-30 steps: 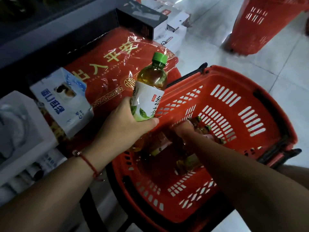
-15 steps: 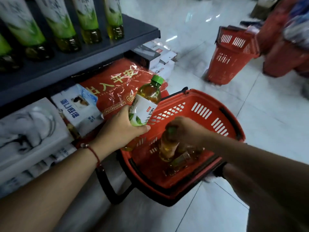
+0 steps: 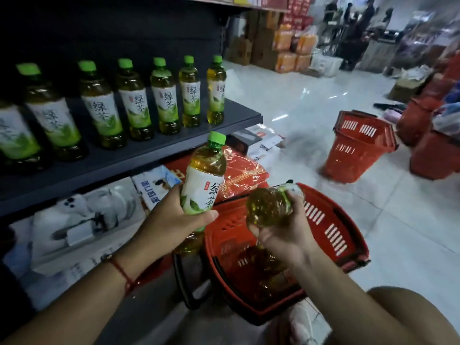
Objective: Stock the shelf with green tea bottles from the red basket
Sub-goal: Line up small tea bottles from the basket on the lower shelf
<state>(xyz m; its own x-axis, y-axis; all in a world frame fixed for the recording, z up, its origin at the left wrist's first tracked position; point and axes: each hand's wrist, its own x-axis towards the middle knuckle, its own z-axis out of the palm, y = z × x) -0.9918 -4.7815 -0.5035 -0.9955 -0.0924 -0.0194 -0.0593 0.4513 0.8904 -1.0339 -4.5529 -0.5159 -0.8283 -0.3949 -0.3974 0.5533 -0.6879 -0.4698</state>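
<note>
1. Half a second ago the right hand (image 3: pixel 281 230) was down in the red basket (image 3: pixel 331 220), closing on a bottle's neck; now it has come up clear of the rim, its fingers wrapped round a second bottle (image 3: pixel 270 207) that lies tilted, base toward the camera.
2. The left hand (image 3: pixel 174 220) still grasps the first bottle (image 3: pixel 204 178) by its lower label, upright, green cap on top, held between the basket and the shelf edge. Its grip and pose match the earlier pictures.
3. The view has swung up from the basket to the shelf (image 3: pixel 149 155), where a row of bottles (image 3: pixel 134 108) stands with labels facing out along the board.
4. Both hands are now loaded, so the picking step looks finished and the placing step is next. The front strip of the shelf, before the row, shows bare board where they could go.
5. More bottles (image 3: pixel 261 260) lie dim at the basket's bottom, so the task seems well short of done; how many are left I cannot tell.
6. The right bottle will need turning upright before it is set down.
</note>
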